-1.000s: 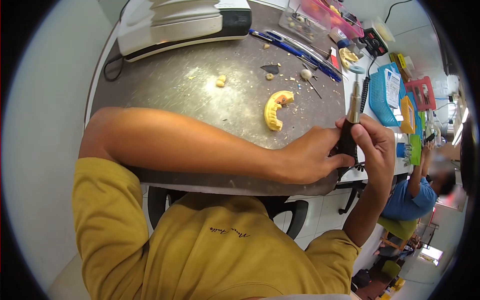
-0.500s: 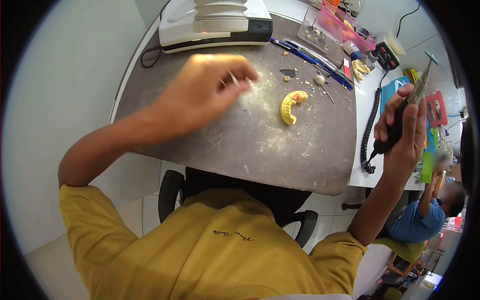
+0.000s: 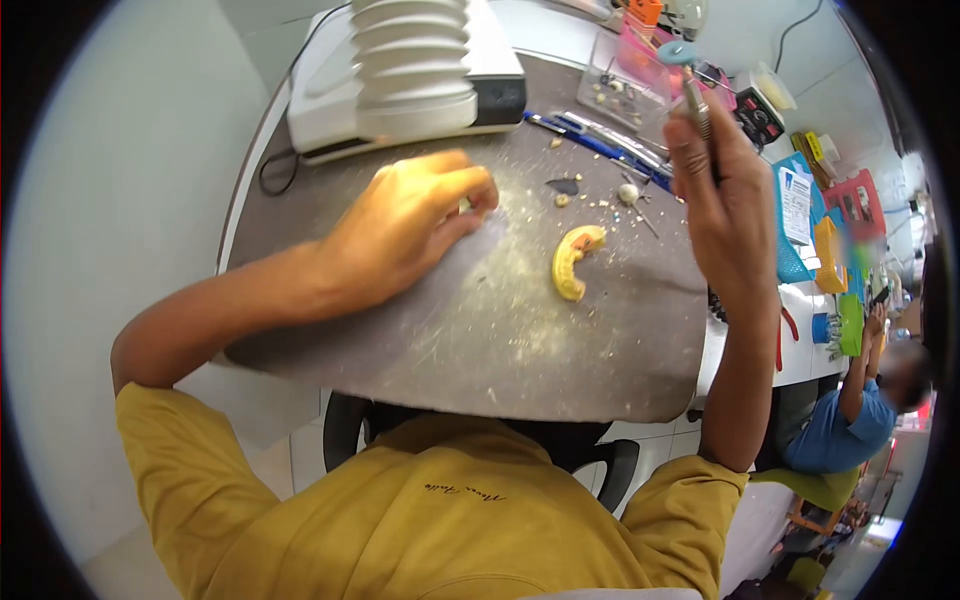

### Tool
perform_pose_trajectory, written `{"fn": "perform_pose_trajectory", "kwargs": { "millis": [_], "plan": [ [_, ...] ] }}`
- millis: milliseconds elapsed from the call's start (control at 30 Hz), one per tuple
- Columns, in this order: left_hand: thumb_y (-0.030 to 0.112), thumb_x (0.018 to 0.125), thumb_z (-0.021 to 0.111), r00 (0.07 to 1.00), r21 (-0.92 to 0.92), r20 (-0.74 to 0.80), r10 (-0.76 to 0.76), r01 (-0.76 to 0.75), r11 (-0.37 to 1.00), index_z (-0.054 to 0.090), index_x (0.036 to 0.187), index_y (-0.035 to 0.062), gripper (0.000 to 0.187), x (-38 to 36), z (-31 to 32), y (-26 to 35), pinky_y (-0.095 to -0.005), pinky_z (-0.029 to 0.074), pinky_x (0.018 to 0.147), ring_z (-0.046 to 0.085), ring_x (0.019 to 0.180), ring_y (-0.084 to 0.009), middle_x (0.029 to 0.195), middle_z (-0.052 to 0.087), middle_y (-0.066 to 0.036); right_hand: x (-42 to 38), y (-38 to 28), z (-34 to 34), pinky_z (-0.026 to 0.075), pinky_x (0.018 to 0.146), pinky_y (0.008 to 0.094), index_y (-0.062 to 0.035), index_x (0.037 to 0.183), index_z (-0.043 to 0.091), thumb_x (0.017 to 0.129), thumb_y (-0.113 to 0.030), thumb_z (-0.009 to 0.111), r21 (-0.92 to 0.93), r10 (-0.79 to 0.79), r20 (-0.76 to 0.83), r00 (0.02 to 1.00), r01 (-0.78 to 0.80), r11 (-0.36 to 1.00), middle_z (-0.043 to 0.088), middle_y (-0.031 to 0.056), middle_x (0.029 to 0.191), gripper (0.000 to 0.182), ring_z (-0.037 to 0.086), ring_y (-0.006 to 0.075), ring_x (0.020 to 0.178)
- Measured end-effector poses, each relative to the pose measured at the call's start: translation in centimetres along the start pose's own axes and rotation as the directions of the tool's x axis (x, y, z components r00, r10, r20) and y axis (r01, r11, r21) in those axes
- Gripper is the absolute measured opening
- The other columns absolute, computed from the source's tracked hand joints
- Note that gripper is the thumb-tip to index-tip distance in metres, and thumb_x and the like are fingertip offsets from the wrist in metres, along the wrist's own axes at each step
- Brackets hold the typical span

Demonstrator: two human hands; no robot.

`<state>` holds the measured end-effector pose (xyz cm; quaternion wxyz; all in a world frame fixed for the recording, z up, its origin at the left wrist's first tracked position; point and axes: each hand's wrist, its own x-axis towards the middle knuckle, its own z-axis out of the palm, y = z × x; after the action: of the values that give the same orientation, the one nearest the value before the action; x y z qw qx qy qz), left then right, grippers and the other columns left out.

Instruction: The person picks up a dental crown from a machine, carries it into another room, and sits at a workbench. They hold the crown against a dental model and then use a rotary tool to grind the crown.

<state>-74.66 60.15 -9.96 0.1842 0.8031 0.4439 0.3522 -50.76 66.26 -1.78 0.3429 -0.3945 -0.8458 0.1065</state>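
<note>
My left hand (image 3: 410, 225) lies on the dusty grey worktop (image 3: 520, 340), fingertips pinched together at the surface; a pale speck shows between them, too small to identify. My right hand (image 3: 722, 195) is raised over the table's right side, shut on a slim rotary handpiece (image 3: 698, 105) that points up and carries a pale green disc (image 3: 677, 50) at its tip. A yellow dental arch cast (image 3: 572, 260) lies on the worktop between the two hands, touched by neither.
A white extractor unit with a ribbed hose (image 3: 415, 70) stands at the back. Blue-handled tools (image 3: 590, 135), a clear parts box (image 3: 625, 75) and crumbs lie behind the cast. A blue basket (image 3: 795, 215) sits right. A person in blue (image 3: 835, 430) sits at lower right.
My left hand has left the handpiece, swung left with a thin pin and come down on the worktop. My right hand has lifted the handpiece up and inward over the table.
</note>
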Motion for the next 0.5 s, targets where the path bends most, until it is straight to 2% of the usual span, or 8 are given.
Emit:
{"fn": "perform_pose_trajectory", "kwargs": {
  "millis": [33, 67, 167, 200, 267, 333, 433, 500],
  "plan": [
    [-0.002, 0.078, 0.063, 0.998, -0.023, 0.051, -0.021, 0.022, 0.999, 0.058, 0.094, 0.0009, 0.018, 0.4, -0.3, 0.3, -0.0288, 0.046, 0.062, 0.056, 0.068, -0.0185, 0.085, 0.058, -0.009, 0.2, 0.2, 0.4, 0.038, 0.054, 0.0362, -0.0007, 0.096, 0.054, 0.092, -0.024, 0.053, 0.003, -0.044, -0.012, 0.999, 0.044, 0.999, 0.053, 0.0171, 0.066, 0.023, 0.047, 0.0292, 0.054],
    [-0.002, 0.078, 0.063, 0.999, -0.028, 0.05, 0.004, -0.003, 1.0, 0.058, 0.094, 0.0009, 0.018, 1.0, -0.3, 0.5, -0.0288, 0.046, 0.062, 0.056, 0.068, -0.0185, 0.085, 0.058, -0.009, 0.1, 0.5, 0.7, 0.038, 0.055, 0.0394, 0.0002, 0.09, 0.051, 0.093, -0.023, 0.052, -0.141, -0.056, -0.026, 0.998, 0.052, 0.989, 0.053, 0.018, 0.066, 0.023, 0.049, 0.0338, 0.056],
    [-0.001, 0.083, 0.059, 0.978, -0.478, 0.136, -0.161, 0.207, 0.853, 0.057, 0.095, 0.0006, 0.012, 2.0, 0.6, 0.9, -0.0241, 0.047, 0.075, 0.057, 0.082, -0.0104, 0.09, 0.059, -0.004, 0.1, 1.6, 1.3, 0.037, 0.051, 0.0378, 0.001, 0.079, 0.051, 0.091, -0.026, 0.055, -0.184, 0.047, 0.008, 0.999, -0.045, 0.982, 0.051, 0.0145, 0.056, 0.03, 0.05, 0.0312, 0.052],
    [-0.001, 0.083, 0.059, 0.98, -0.485, 0.138, -0.145, 0.195, 0.852, 0.057, 0.095, 0.0006, 0.012, 2.3, 0.9, 1.3, -0.0241, 0.047, 0.075, 0.057, 0.082, -0.0104, 0.09, 0.059, -0.004, 0.3, 1.6, 1.3, 0.037, 0.051, 0.0378, 0.001, 0.079, 0.051, 0.091, -0.026, 0.055, -0.198, 0.052, 0.0, 0.999, -0.05, 0.979, 0.051, 0.0145, 0.056, 0.03, 0.05, 0.0312, 0.052],
    [0.0, 0.085, 0.058, 0.932, -0.719, 0.266, -0.247, 0.362, 0.593, 0.057, 0.095, 0.0018, 0.01, 3.0, 1.2, 2.3, -0.0236, 0.047, 0.081, 0.055, 0.088, -0.0087, 0.095, 0.058, -0.003, 0.3, 1.6, 1.0, 0.035, 0.046, 0.0365, -0.0003, 0.068, 0.052, 0.088, -0.029, 0.06, -0.193, 0.141, 0.099, 0.985, -0.12, 0.974, 0.05, 0.012, 0.05, 0.036, 0.049, 0.0286, 0.045],
    [-0.001, 0.086, 0.057, 0.921, -0.724, 0.31, -0.238, 0.391, 0.569, 0.057, 0.098, 0.0015, 0.012, 3.3, 1.7, 2.4, -0.0236, 0.046, 0.084, 0.055, 0.09, -0.0083, 0.099, 0.058, -0.003, 0.0, 2.2, 1.2, 0.034, 0.042, 0.0359, -0.0019, 0.061, 0.053, 0.085, -0.031, 0.063, -0.237, 0.138, 0.064, 0.988, -0.119, 0.964, 0.049, 0.0112, 0.046, 0.039, 0.047, 0.0267, 0.039],
    [0.001, 0.086, 0.058, 0.952, -0.783, 0.204, -0.23, 0.3, 0.544, 0.058, 0.104, -0.0003, 0.018, 3.0, 2.6, 1.8, -0.0235, 0.045, 0.086, 0.056, 0.094, -0.0099, 0.105, 0.06, -0.007, -0.6, 3.3, 1.1, 0.036, 0.044, 0.0373, -0.0017, 0.061, 0.056, 0.085, -0.033, 0.063, -0.311, 0.047, 0.044, 0.998, -0.031, 0.95, 0.05, 0.012, 0.046, 0.04, 0.049, 0.0278, 0.042],
    [0.002, 0.086, 0.059, 0.946, -0.778, 0.199, -0.254, 0.311, 0.547, 0.058, 0.104, -0.0001, 0.018, 2.9, 2.7, 1.5, -0.024, 0.045, 0.086, 0.057, 0.095, -0.01, 0.105, 0.06, -0.007, -0.5, 4.0, 0.4, 0.038, 0.046, 0.0387, -0.0013, 0.062, 0.057, 0.086, -0.033, 0.062, -0.384, 0.113, -0.03, 0.993, -0.116, 0.916, 0.051, 0.0134, 0.048, 0.04, 0.052, 0.0291, 0.044]
  ]
}}
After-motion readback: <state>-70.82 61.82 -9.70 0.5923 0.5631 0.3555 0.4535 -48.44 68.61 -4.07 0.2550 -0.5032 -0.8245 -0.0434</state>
